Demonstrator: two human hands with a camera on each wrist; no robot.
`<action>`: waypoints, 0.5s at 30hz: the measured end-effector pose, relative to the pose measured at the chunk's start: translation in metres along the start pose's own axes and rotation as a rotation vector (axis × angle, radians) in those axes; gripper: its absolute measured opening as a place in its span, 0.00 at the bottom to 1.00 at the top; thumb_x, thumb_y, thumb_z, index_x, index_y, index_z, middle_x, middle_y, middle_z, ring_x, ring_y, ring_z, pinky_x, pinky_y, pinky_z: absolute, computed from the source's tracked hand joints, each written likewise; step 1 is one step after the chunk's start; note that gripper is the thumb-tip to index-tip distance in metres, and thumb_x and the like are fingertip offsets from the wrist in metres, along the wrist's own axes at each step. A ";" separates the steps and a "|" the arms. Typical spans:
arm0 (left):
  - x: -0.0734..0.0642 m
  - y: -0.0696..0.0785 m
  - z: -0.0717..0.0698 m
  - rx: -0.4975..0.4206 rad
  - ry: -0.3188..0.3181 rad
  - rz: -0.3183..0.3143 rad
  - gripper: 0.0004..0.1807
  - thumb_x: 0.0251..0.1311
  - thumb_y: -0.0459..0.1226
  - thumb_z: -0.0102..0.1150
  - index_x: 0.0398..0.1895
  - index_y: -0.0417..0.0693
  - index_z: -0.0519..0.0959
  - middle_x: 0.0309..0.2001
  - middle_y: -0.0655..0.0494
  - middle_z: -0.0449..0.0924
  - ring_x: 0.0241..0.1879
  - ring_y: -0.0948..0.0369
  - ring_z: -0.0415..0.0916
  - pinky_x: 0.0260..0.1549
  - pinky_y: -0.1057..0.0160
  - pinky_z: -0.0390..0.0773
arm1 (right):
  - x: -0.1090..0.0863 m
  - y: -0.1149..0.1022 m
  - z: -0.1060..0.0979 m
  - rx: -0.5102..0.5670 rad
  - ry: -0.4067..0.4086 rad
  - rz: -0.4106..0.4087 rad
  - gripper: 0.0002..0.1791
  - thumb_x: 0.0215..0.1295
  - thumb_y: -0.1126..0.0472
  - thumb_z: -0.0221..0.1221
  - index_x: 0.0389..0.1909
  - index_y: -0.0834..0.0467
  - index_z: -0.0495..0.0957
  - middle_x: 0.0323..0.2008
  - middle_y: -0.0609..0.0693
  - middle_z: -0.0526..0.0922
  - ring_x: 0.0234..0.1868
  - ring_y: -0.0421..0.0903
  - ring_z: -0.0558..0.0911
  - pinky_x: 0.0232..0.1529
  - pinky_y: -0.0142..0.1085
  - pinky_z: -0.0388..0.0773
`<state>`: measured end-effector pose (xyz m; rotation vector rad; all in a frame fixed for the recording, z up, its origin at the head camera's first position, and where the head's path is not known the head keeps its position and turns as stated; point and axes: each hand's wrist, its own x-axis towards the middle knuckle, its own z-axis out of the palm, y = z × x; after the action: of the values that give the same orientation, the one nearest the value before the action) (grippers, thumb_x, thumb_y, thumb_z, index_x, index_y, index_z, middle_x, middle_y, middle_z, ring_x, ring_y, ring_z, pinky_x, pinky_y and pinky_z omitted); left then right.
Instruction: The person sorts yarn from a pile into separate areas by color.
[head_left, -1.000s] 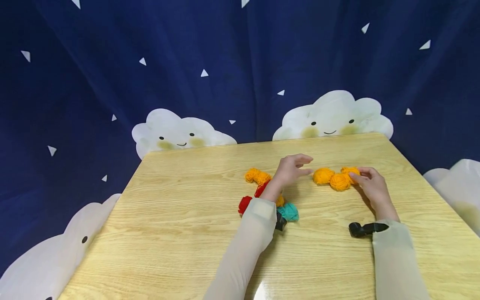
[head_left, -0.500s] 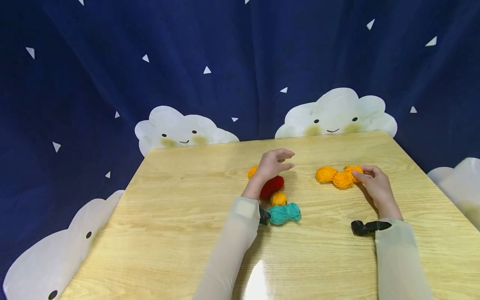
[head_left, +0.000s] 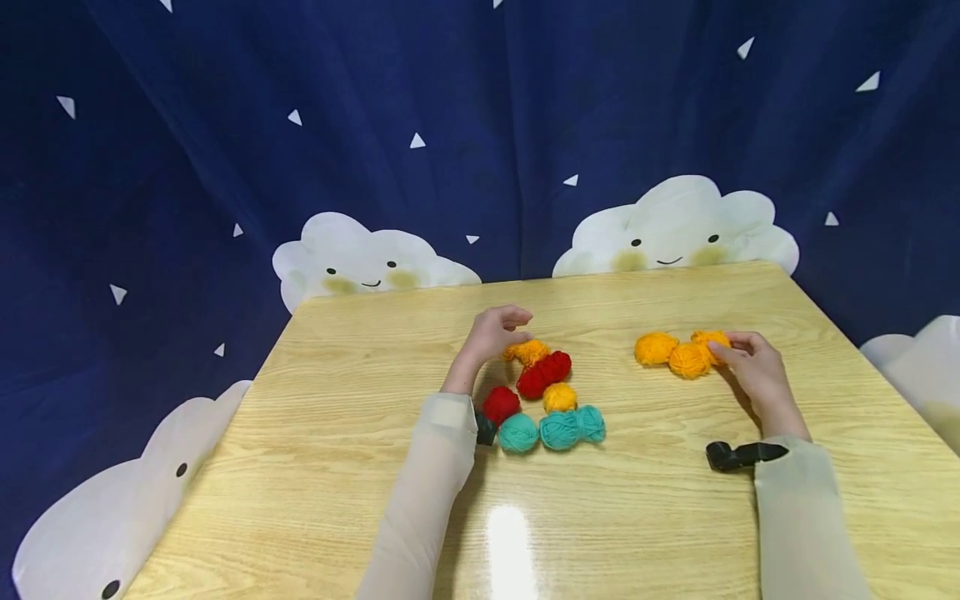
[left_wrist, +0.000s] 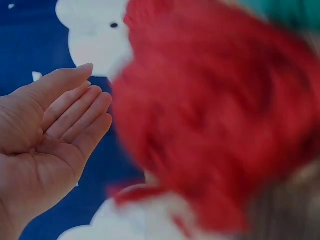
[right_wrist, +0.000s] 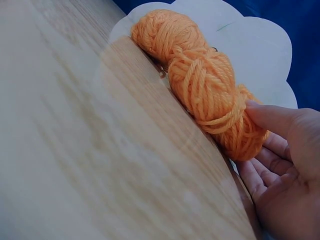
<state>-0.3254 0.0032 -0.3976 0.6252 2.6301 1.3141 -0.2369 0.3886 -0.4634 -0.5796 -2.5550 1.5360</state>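
My right hand (head_left: 754, 375) pinches the rightmost ball of orange yarn (right_wrist: 240, 131), thumb on one side and fingers on the other. Two more orange yarn balls (head_left: 656, 348) lie against it in a short row. My left hand (head_left: 491, 335) is empty, its fingers loosely bent, beside an orange yarn bundle (head_left: 534, 352) in the middle pile. Blurred and close, a red yarn ball (left_wrist: 215, 110) fills much of the left wrist view, apart from the left hand's fingers (left_wrist: 82, 117).
The pile also holds a long red yarn bundle (head_left: 543, 375), a small orange ball (head_left: 559, 397) and several teal balls (head_left: 518, 433). A wooden table (head_left: 315, 467) carries everything, with a blue cloud-print curtain (head_left: 375, 100) behind it.
My left hand has moved left, away from the orange row and over to the pile's left side, uncovering the red and teal yarn. The right hand keeps its hold on the orange ball.
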 end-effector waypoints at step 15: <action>-0.001 -0.046 0.002 0.017 -0.023 -0.094 0.19 0.58 0.33 0.66 0.55 0.44 0.81 0.56 0.48 0.83 0.57 0.53 0.79 0.62 0.57 0.75 | -0.001 0.001 0.001 -0.003 0.012 -0.004 0.39 0.69 0.39 0.52 0.69 0.64 0.61 0.56 0.52 0.70 0.48 0.41 0.71 0.37 0.20 0.69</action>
<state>-0.3374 -0.0202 -0.4354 0.5092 2.6200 1.2516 -0.2361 0.3878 -0.4652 -0.5827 -2.5482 1.5229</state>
